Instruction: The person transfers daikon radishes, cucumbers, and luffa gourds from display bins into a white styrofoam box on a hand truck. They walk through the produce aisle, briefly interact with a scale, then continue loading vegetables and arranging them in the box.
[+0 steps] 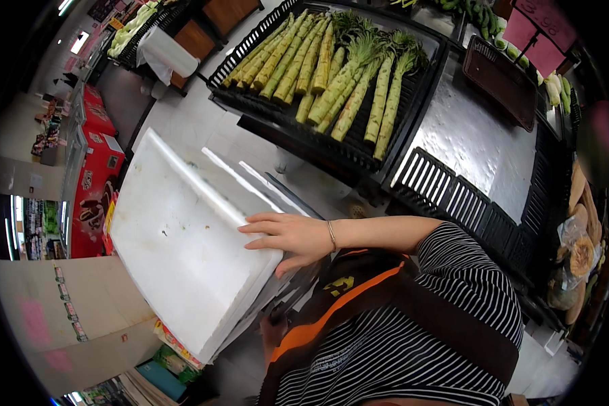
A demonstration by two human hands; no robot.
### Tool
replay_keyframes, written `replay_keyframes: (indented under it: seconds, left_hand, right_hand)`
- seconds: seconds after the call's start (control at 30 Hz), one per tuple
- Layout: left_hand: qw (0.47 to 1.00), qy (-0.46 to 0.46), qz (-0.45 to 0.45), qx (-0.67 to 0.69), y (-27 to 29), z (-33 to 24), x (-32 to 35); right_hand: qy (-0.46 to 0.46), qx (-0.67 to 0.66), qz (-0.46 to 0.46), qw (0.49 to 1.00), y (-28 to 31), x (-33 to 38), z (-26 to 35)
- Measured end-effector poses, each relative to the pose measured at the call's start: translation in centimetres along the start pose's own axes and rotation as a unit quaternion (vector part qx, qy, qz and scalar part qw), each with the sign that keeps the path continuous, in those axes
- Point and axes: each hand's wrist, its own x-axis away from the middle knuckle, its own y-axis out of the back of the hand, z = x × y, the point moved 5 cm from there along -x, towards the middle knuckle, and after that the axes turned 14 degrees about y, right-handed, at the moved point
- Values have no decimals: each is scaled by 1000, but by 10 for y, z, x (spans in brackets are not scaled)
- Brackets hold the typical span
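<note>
My right hand (284,238) lies palm down on the near right corner of a large white foam box (183,230), a bracelet at its wrist. Its fingers are stretched out and apart over the edge, with the thumb along the side. Dirt specks mark the box's broad white face, which is tilted in view. Behind its raised edge, more thin white edges (243,179) show; whether they belong to the same box I cannot tell. My left hand cannot be made out; the area under the box is dark and partly hidden.
Thick green celtuce stalks (345,88) with leafy tops lie in a black crate (216,84) ahead. To its right are a metal display surface (467,149), black slatted racks (446,186) and a brown tray (501,81). A red freezer case (91,189) stands left; bagged produce (578,254) sits far right.
</note>
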Motion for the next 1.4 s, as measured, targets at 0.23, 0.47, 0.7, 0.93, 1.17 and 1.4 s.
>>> replay_keyframes:
  seconds: [0.23,0.47,0.7,0.93,1.17,1.4]
  left_hand:
    - [996,69,-20,58,-87,-98,-15]
    - [993,-1,73,-98,-209,-264,-56]
    - [852,-397,42,-339,-375,-485,-184]
    - [722,-425,-176,-516,-448,-562,-319]
    - [714,-265,-414,-499,-361,-611,-415]
    - [776,-39,-268,-570,-279,-661,-450]
  right_hand:
    - [-314,284,-244,872,160,115,-155]
    - [-838,194,-324,394,273,320,-246]
    - [-843,230,-282,396,253,324,-240]
    - [-764,315,-313,468,263,305,-235]
    - [-517,99,-498,689,290,240,-300]
    - [-695,23,-311,648,296,208,-421]
